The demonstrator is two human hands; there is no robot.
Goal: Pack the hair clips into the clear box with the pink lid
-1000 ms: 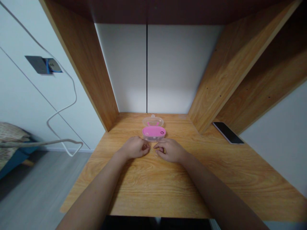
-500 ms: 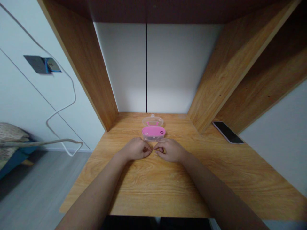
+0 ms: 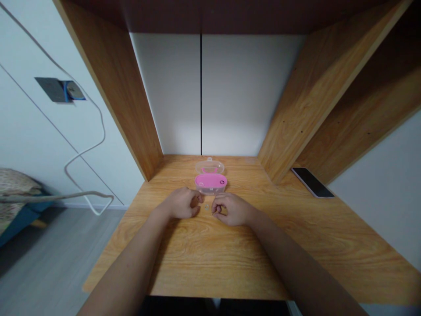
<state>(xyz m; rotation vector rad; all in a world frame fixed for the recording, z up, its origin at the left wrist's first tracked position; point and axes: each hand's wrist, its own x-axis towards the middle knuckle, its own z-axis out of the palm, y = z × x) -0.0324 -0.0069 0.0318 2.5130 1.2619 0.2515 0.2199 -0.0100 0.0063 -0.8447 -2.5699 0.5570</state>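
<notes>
Left grip (image 3: 183, 202) leftward, piece (image 3: 207, 206) just beside

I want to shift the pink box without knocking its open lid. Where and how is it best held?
Probably by the clear wall at both rounded ends, left hand coming from the left, right hand from the right. The pink box is a long oval running left to right, with its lid open on the far side, so the ends look easiest to clasp.

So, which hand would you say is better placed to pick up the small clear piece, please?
Probably the left hand: its thumb and forefinger stand apart, facing the piece. The right hand is also close, but its fingers are curled, and I cannot tell whether they hold anything.
</notes>
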